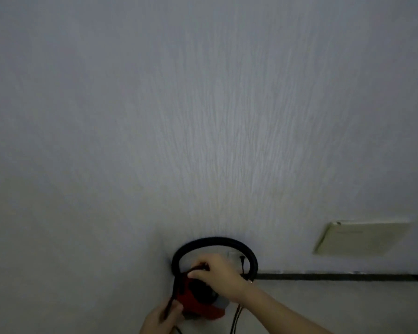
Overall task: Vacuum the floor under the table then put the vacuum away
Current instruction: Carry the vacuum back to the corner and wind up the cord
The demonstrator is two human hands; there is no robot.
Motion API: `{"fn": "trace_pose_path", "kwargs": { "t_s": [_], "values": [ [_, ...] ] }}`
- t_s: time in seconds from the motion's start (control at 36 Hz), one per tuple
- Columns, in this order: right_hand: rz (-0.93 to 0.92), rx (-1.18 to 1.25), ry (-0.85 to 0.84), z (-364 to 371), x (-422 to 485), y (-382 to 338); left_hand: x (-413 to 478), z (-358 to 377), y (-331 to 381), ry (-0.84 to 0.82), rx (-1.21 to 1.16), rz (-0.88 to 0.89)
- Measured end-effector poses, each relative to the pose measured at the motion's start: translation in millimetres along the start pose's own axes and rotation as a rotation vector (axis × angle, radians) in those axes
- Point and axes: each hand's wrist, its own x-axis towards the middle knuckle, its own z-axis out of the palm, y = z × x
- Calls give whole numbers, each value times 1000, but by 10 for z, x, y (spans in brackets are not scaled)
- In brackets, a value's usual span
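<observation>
Vacuum: small red-bodied vacuum [198,307] sitting low at the bottom of the view, right up by the wall, both hands on it.
Left hand: left hand [161,319] is nearest, fingers closed around a thin dark cord or strap [171,301] at the vacuum's left side.
Right hand: right hand [217,276] comes in from the right and pinches something dark on top of the body, can't make out if it's the cord end or a clip.
Hose: black hose [215,241] loops up in an arch over the machine, touching the wall [203,116].
Cables: a couple of thin leads [235,319] hang below the right wrist.
Further back: dark baseboard strip [336,276] runs right, pale flat panel [362,238] above it.
Progress: no table in sight, so I'd guess vacuuming's done and this is the wrap-up-and-stow part; cord isn't tidied yet.
</observation>
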Motion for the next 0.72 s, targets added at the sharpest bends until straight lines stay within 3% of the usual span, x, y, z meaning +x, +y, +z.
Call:
{"fn": "trace_pose_path", "kwargs": {
  "t_s": [0.11,0.17,0.28,0.36,0.58,0.72],
  "values": [
    [-43,94,-47,-69,323,-159,62,-250,246,65,-120,169],
    [-48,141,-72,-175,466,-175,161,-334,361,98,-136,172],
    [-5,219,-195,-365,774,-136,384,-488,497,300,-247,240],
    [40,236,-335,-445,981,-101,440,-583,649,438,-473,233],
    [129,113,-563,-371,1355,-101,538,-857,908,580,-783,293],
    [137,248,-667,-163,1423,-284,561,-1124,954,601,-964,322]
  ]
}}
